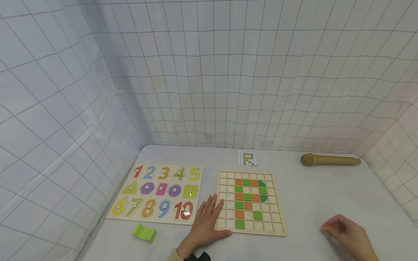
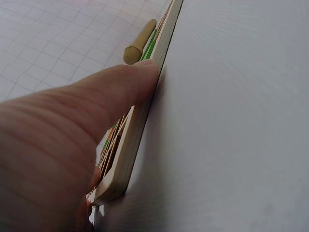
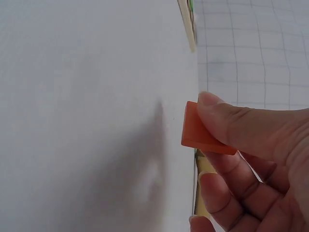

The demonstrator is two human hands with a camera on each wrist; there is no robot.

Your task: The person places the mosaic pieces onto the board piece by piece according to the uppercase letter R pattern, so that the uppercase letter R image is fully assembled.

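A wooden grid board (image 1: pixel 277 217) lies on the table, with orange and green square tiles and dark green rounded pieces set in its cells in the shape of a letter R. My left hand (image 1: pixel 206 223) rests at the board's left front corner with its fingers spread, and in the left wrist view the thumb lies along the board's edge (image 2: pixel 128 154). Over the table to the right of the board, my right hand (image 1: pixel 351 233) pinches an orange square tile (image 3: pixel 198 129) between thumb and fingers. Behind the board lies a small pattern card (image 1: pixel 240 158) showing the same letter.
A number and shape puzzle board (image 1: pixel 137 190) lies left of the grid board. In front of it is a light green curved block (image 1: pixel 144 233). A yellowish-brown microphone-shaped object (image 1: pixel 333 160) lies at the back right. Grid-patterned white cloth (image 1: pixel 196 90) hangs around the table.
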